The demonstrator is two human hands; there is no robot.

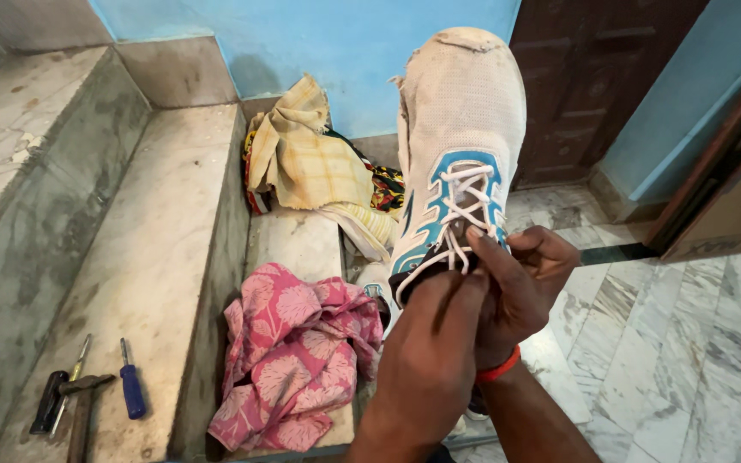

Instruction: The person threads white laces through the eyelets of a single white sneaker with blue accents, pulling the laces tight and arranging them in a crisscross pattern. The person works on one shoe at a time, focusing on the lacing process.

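Both hands, left [426,343] and right [521,287], pinch white laces [465,201], steadying the worn white-and-blue mesh sneaker [460,129] toe-up toward twelve o'clock.

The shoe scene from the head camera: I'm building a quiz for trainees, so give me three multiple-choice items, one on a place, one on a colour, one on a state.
1. Where do the tools lie?
A. on the stone step at lower left
B. on the pink cloth
C. by the wooden door

2. What colour is the band on the right wrist?
A. green
B. red
C. white

3. How is the shoe held?
A. flat on the floor
B. sole up
C. raised, toe pointing up

Answers:
1 A, they rest on the step.
2 B, red shows below the right hand.
3 C, the left hand and right hand grip its heel end at the laces.
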